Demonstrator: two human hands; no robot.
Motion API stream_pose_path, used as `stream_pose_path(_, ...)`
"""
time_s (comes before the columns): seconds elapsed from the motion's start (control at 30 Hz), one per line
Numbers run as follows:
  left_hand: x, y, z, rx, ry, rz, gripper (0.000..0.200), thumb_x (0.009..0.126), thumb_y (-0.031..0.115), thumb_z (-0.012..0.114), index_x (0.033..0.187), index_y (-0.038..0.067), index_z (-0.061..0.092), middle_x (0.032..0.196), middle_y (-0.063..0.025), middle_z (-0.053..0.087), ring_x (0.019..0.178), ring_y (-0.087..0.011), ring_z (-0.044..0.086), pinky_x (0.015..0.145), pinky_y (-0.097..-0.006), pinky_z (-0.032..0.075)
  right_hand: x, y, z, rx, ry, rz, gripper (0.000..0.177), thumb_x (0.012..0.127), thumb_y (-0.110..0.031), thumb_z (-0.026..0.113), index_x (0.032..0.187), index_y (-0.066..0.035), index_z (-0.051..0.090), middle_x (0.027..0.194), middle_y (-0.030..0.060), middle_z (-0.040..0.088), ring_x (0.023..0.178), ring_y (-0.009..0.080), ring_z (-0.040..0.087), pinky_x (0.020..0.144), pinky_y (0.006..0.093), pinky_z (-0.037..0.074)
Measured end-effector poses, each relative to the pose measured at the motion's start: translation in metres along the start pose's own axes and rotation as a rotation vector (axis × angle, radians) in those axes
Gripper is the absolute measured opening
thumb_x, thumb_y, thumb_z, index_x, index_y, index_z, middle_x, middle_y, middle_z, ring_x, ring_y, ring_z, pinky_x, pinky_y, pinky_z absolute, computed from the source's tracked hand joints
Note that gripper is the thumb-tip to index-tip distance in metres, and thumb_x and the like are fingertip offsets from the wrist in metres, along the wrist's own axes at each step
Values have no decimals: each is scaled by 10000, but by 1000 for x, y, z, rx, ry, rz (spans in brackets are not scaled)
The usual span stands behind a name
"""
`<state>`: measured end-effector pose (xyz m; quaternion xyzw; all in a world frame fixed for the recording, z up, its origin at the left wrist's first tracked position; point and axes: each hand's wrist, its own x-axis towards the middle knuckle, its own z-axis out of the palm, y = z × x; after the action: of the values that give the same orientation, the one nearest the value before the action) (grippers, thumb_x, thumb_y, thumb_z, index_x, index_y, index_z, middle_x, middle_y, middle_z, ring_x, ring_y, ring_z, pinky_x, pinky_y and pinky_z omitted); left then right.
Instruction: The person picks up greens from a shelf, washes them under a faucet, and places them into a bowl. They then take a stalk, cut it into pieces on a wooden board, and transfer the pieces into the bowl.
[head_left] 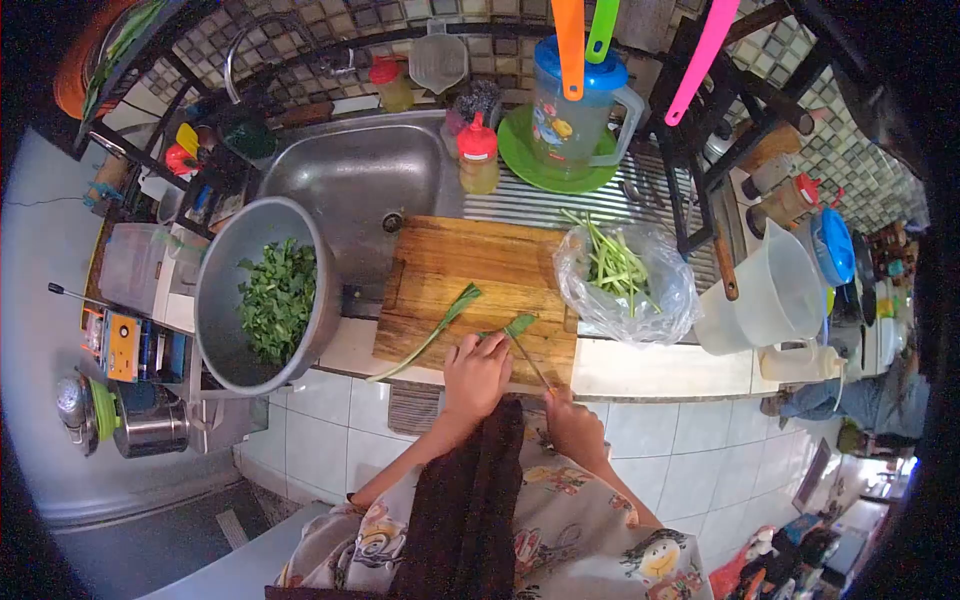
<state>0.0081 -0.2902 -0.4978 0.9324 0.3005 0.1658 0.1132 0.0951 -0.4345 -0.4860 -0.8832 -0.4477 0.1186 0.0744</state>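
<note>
My right hand grips a knife, its blade angled up and left over the wooden cutting board. Beside the blade, my left hand is closed over a green leafy vegetable, pressing it on the board near the front edge. A leaf end shows past the fingers, touching or very close to the blade; the rest is hidden under the hand. Left of that hand lies another long green stalk with a leafy tip, its pale end hanging over the board's edge.
A large grey bowl of chopped greens stands left, next to the steel sink. Right of the board is a plastic bag of cut stems. Behind are a jug on a green plate and a red-capped bottle. Coloured handles hang above.
</note>
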Motion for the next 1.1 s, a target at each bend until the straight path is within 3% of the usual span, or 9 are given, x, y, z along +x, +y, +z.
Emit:
stream_pose_path(0.07,2,-2,-3,-29,-24,-13,237,797,226,567,983,99,641,1016,3,604,894,-231,520,782,-377,412,1,5,2,-5,-39,66,296,905,-339,456,832,-58,514,572,137,596,459,303,598,401,399,488)
stream_pose_path(0.17,6,-8,-6,-147,-38,-4,212,806,183,558,971,75,633,993,-31,617,882,-263,525,791,-384,414,10,12,9,112,16,-7,318,917,-350,421,855,-53,516,586,160,596,502,344,600,452,435,498)
stream_pose_path(0.27,14,-23,-1,-259,-69,56,188,803,130,555,965,66,624,980,-60,619,875,-290,527,802,-385,419,23,12,5,107,59,-148,296,910,-322,448,852,-42,524,575,176,582,508,311,611,396,424,467)
stream_pose_path(0.33,20,-31,0,-308,-71,67,188,786,81,565,965,84,623,981,-71,614,868,-302,529,807,-385,425,25,11,-4,432,32,6,304,922,-315,425,864,-27,504,585,219,566,559,403,586,466,496,454)
stream_pose_path(0.43,34,-38,-3,-280,-41,197,211,761,71,585,964,117,624,977,-63,601,883,-280,526,799,-374,433,22,14,-14,489,22,90,317,932,-307,402,842,-15,487,581,241,552,574,459,553,513,539,437)
stream_pose_path(0.73,50,-47,-8,-144,-148,414,101,714,140,637,809,111,615,890,23,564,874,-202,511,764,-327,442,14,25,-5,547,65,177,305,931,-291,422,802,-18,467,562,246,539,552,441,555,472,514,418)
stream_pose_path(1.1,66,-47,-3,-67,-137,544,91,739,166,575,808,120,613,873,14,563,905,-183,511,802,-324,438,14,24,-6,557,115,165,290,927,-277,432,802,-19,469,553,238,537,550,435,555,474,511,421)
